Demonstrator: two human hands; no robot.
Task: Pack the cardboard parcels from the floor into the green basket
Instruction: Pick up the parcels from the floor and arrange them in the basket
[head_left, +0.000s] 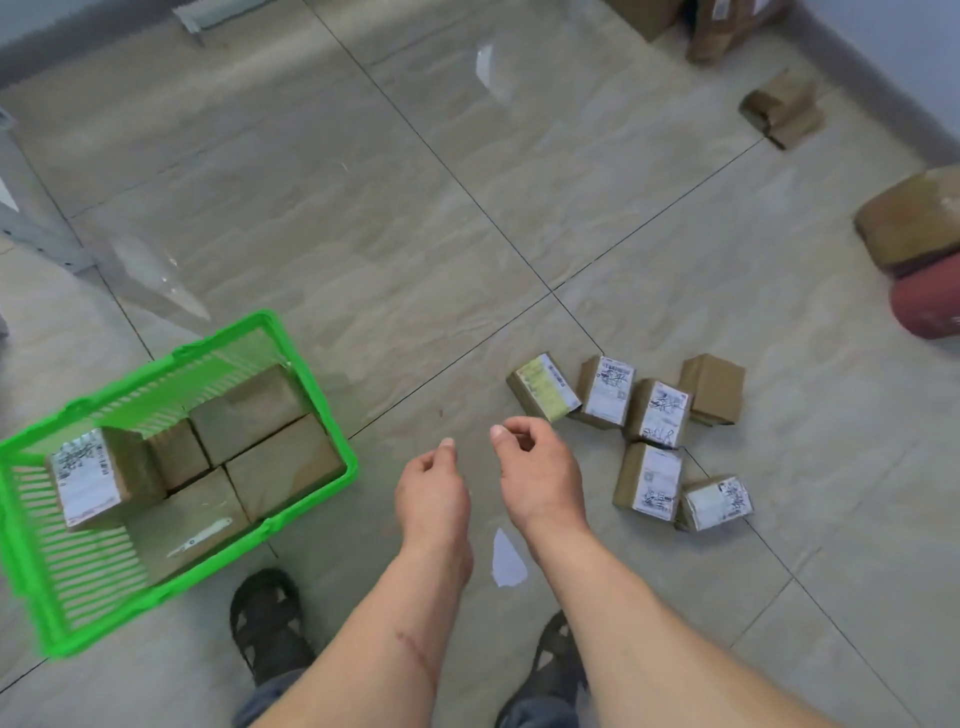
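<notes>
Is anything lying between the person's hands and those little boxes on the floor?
Nothing visible. Only bare tile separates the right hand from the nearest box, and the left hand is just as clear. Both hands are empty.

Bright, even light; glare patches on floor tiles (488, 67); blurred, bowed edges.

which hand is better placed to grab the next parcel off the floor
Right. The right hand hangs empty beside the yellow-labelled parcel; the left hand is farther away, nearer the green basket.
</notes>
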